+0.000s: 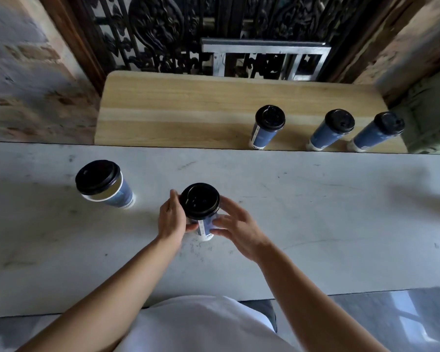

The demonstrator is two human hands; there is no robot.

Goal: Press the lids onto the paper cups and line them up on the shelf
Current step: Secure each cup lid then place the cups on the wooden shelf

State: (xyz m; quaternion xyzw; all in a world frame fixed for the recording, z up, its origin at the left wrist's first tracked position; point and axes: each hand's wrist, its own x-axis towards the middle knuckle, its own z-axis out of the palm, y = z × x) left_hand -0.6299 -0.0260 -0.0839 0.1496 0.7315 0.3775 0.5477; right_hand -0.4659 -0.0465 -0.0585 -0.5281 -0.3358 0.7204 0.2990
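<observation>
Gripping a blue paper cup [205, 228] from both sides, I have it upright on the grey table [315, 224], straight in front of me. My left hand [172, 217] wraps its left wall, fingers curled round the far side and thumb on the near side. My right hand [235, 228] holds the right wall with loosely curved, spread fingers and the thumb low near the base. A black lid [200, 200] sits on top of the cup; neither hand rests on it, and I cannot tell whether it is pressed fully down.

A second cup [112, 194] stands to the left on the table, well apart, with its own black lid on and a pale band showing under the rim.

Beyond the table's far edge lies the wooden shelf [175, 110]. Three lidded cups [333, 130] stand in a row along its near right part, each apart from the next; the left half of the shelf is bare wood.

Behind the shelf rise a dark carved screen [158, 34] and a grey metal frame [264, 45]. A brick wall [23, 72] flanks the left. Nothing lies between the held cup and the shelf.
</observation>
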